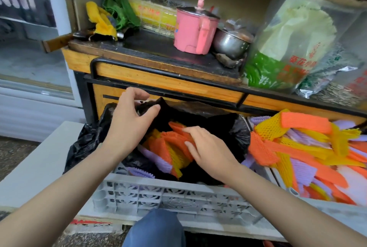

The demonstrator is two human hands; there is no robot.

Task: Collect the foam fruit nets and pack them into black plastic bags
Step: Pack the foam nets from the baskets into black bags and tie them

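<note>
A black plastic bag [234,127] stands open inside a grey plastic crate [174,197]. My left hand [131,119] pinches the bag's far rim and holds it up. A bundle of orange, yellow and purple foam nets [168,153] lies in the bag's mouth. My right hand [208,151] rests on top of that bundle with straight fingers pressing it. A loose heap of more foam nets [297,143] lies to the right of the bag.
Behind the crate is a wooden counter [158,80] with a black metal rail. On it stand a pink lidded pot [192,28], a small steel pot [230,42] and clear packs of bags [292,36]. A pale bench [39,157] runs along the left. My knee [156,229] is below.
</note>
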